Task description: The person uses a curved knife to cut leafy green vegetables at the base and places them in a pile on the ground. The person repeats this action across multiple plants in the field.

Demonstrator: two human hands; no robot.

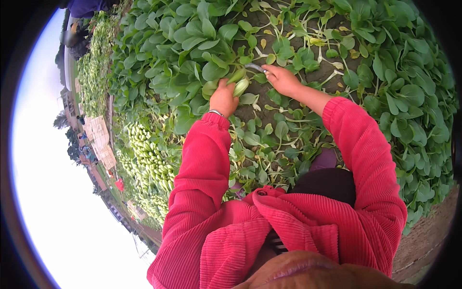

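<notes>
My left hand is closed around a bok choy head; its pale green base points right, toward the bare soil. A second greenish stalk lies right against it, and I cannot tell whether it belongs to the same grip. In my right hand is a small sickle with a curved metal blade. The blade reaches left toward the stems just above the held head. Most of the sickle's handle is hidden by my fingers.
Standing bok choy grows densely at upper left, with more plants along the right. Trimmed leaves litter the soil between. Piled bok choy heads lie left, beyond them flattened cardboard. People are at upper left.
</notes>
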